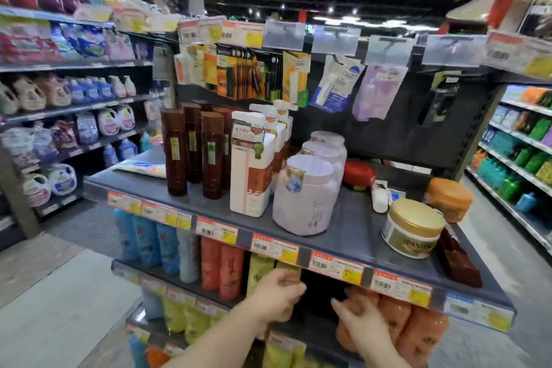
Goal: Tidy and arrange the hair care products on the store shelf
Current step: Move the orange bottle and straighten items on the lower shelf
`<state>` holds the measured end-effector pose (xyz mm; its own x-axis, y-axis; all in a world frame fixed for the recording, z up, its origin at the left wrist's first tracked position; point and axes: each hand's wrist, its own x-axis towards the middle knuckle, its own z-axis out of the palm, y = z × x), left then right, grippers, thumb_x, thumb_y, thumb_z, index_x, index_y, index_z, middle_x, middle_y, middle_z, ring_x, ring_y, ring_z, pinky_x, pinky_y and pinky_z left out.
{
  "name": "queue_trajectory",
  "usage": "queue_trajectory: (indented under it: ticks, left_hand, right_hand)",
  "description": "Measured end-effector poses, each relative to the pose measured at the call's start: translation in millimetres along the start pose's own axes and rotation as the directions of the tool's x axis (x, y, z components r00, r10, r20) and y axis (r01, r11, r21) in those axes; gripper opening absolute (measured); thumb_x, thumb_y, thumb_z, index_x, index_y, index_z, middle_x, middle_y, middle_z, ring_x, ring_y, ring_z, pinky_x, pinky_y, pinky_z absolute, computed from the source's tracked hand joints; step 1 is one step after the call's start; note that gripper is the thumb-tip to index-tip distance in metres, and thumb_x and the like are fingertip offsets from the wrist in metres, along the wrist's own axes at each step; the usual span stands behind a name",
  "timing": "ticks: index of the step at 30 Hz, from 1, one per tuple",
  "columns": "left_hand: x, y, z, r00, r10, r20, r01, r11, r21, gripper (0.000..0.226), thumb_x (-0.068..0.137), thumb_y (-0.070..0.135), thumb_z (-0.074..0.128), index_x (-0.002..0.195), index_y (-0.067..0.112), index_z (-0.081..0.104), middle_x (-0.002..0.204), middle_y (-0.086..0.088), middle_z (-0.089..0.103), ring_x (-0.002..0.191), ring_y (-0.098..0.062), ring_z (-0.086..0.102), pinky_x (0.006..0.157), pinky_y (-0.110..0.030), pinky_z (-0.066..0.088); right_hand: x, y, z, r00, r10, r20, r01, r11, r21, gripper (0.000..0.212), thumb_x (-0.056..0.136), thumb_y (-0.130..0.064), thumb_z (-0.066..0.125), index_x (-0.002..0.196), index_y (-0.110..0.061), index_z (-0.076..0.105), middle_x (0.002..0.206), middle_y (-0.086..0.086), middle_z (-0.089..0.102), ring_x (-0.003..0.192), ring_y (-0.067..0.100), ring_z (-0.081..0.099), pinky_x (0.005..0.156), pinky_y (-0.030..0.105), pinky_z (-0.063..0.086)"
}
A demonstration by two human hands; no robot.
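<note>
On the second shelf, my left hand (pixel 276 296) grips a yellow-green bottle (pixel 288 273) beside another green one (pixel 260 270). My right hand (pixel 363 324) holds an orange bottle (pixel 361 297) at the left end of a row of orange bottles (pixel 418 329). A dark gap lies between the two hands. Red bottles (pixel 222 266) and blue bottles (pixel 146 242) stand further left on that shelf. The top shelf (pixel 352 236) carries brown bottles (pixel 194 152), white refill packs (pixel 254 167), white jars (pixel 304 191) and a gold-lidded jar (pixel 413 227).
Price tags (pixel 274 245) line the shelf edges. An orange-lidded jar (pixel 449 199), a red pot (pixel 357 173) and a brown box (pixel 458 260) sit at the top shelf's right end. Hanging packets (pixel 337 84) fill the back panel. Aisles with stocked shelves run on both sides.
</note>
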<state>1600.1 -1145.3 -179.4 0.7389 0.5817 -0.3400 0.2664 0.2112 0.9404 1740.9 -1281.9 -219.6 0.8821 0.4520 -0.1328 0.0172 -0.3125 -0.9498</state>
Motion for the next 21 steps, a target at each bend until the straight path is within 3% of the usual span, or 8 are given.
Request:
queue_trajectory:
  ticks: [3,5,11,15,18,21]
  left_hand:
    - [1,4,-16,0.999,0.050,-0.002,-0.050,0.999,0.022,0.024,0.093,0.019,0.064,0.116,0.019,0.056,0.106,0.001,0.065,0.092,-0.016,0.063,0.072,-0.028,0.047]
    - [0,6,-24,0.997,0.071,0.002,-0.071,0.997,0.030,0.018,0.094,0.017,0.062,0.111,0.018,0.057,0.103,-0.002,0.064,0.090,-0.016,0.061,0.069,-0.026,0.047]
    - [1,12,-39,0.995,0.085,0.054,-0.089,0.993,0.074,0.013,0.095,0.017,0.060,0.108,0.018,0.056,0.106,-0.007,0.064,0.092,-0.018,0.060,0.066,-0.023,0.045]
    - [8,5,-37,0.994,0.069,0.080,-0.079,0.989,0.123,0.025,0.096,0.017,0.059,0.120,0.018,0.054,0.117,-0.009,0.063,0.096,-0.019,0.061,0.068,-0.024,0.046]
    - [17,-6,-24,0.993,0.046,0.108,-0.064,0.984,0.165,0.034,0.093,0.020,0.063,0.126,0.020,0.054,0.114,0.001,0.064,0.101,-0.014,0.063,0.072,-0.025,0.049]
    - [25,-13,2,0.987,0.043,0.155,-0.070,0.981,0.179,0.041,0.090,0.018,0.067,0.130,0.017,0.054,0.114,0.003,0.064,0.098,-0.009,0.062,0.069,-0.018,0.047]
  right_hand:
    - [-2,-10,31,0.994,0.043,0.103,-0.050,0.997,0.060,0.040,0.069,-0.041,0.081,0.100,-0.023,0.063,0.095,0.000,0.070,0.092,0.021,0.066,0.091,0.045,0.052]
    - [1,-10,36,0.988,0.100,0.121,-0.106,0.993,0.043,0.052,0.060,-0.051,0.078,0.102,-0.023,0.065,0.095,-0.001,0.071,0.093,0.019,0.066,0.091,0.045,0.053]
    - [-12,-32,53,0.996,0.050,0.073,-0.055,0.996,0.067,0.027,0.079,-0.034,0.076,0.100,-0.021,0.065,0.096,0.001,0.071,0.085,0.017,0.063,0.085,0.041,0.053]
    - [-24,-31,50,0.995,0.081,0.055,-0.083,0.996,0.043,0.036,0.080,-0.036,0.075,0.109,-0.023,0.058,0.102,-0.001,0.067,0.093,0.018,0.063,0.089,0.041,0.054]
    - [-32,-18,36,0.995,0.102,0.014,-0.101,0.995,-0.010,0.039,0.080,-0.036,0.075,0.113,-0.028,0.057,0.105,-0.003,0.065,0.096,0.017,0.064,0.087,0.038,0.053]
    - [-34,-10,14,0.994,0.094,-0.054,-0.096,0.994,-0.042,0.036,0.081,-0.023,0.076,0.111,-0.018,0.058,0.104,0.002,0.066,0.094,0.016,0.063,0.081,0.027,0.048]
